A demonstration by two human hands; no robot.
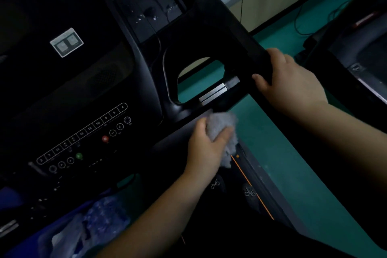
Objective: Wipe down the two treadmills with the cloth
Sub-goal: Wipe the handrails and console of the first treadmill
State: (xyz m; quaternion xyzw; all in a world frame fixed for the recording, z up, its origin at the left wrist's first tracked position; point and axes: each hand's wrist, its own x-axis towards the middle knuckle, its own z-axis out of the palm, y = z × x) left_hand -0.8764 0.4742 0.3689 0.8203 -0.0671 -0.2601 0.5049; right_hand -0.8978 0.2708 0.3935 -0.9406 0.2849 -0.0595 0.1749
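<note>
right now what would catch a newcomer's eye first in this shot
The pale grey cloth bunched in the left hand, pressed against the dark treadmill frame below the silver pulse plates, stands out at centre. Just above right, the right hand grips the black handlebar. On the console at lower left, the red button and green button glow among white-outlined keys.

Two treadmills (83,90) on green floor (282,132)

open loop in treadmill handle (199,81), bare green floor (272,132) right, second treadmill (356,58) blocking beyond
</note>
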